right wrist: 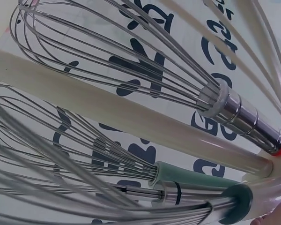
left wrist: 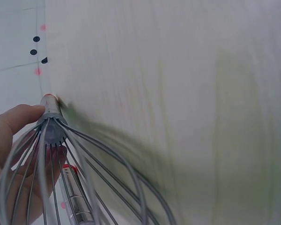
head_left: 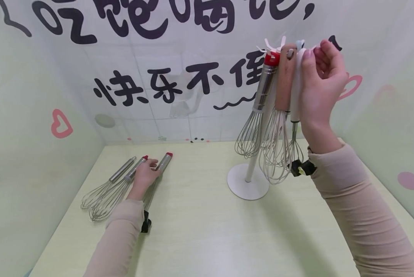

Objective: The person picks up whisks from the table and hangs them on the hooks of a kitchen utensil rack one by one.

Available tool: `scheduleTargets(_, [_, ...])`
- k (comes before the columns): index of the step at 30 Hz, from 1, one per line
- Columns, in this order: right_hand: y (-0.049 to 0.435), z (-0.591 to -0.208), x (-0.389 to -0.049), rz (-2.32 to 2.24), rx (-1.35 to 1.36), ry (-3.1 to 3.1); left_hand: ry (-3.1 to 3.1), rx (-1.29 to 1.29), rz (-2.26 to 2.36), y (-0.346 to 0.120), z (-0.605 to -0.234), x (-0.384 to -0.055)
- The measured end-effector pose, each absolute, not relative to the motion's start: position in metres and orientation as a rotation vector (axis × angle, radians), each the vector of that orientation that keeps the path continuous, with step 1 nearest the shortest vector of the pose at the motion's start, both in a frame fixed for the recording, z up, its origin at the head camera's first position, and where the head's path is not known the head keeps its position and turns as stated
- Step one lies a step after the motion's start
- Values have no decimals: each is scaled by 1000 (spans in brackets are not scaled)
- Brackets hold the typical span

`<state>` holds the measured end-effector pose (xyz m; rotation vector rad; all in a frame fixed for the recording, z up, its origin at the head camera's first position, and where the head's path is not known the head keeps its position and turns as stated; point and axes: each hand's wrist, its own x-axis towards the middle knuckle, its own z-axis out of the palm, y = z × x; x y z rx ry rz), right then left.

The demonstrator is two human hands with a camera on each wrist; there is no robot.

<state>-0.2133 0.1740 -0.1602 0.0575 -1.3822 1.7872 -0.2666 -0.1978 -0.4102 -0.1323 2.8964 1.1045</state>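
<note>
My left hand (head_left: 145, 177) pinches the handle of a steel whisk (head_left: 164, 162) with a red end cap, at the table's left. Its wire loops spread close to the camera in the left wrist view, with my thumb (left wrist: 25, 115) against the handle. Beside it lie another red-capped whisk (head_left: 132, 173) and a plain steel whisk (head_left: 122, 169). My right hand (head_left: 322, 77) is raised at the top of a white stand (head_left: 251, 169), thumb and forefinger pinching a white hook there. Next to that thumb hangs a white-handled whisk (head_left: 298, 88); the hand mostly hides its top.
Also on the stand hang a wooden-handled whisk (head_left: 285, 77) and a red-capped steel whisk (head_left: 263, 88). A green-handled whisk (right wrist: 192, 173) shows in the right wrist view. Behind the pale table (head_left: 193, 215) is a white wall sheet (head_left: 179, 50) with black lettering.
</note>
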Motion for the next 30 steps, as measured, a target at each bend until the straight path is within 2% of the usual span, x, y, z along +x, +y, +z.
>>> scheduleTargets(13, [161,-160,-210,1709,171,-1363,2903,-137,1041,-199,-413,-267])
scheduleTargets(30, [160,-156,-208,1776,126,-1319,2906,-153,1011,-197,-411,-263])
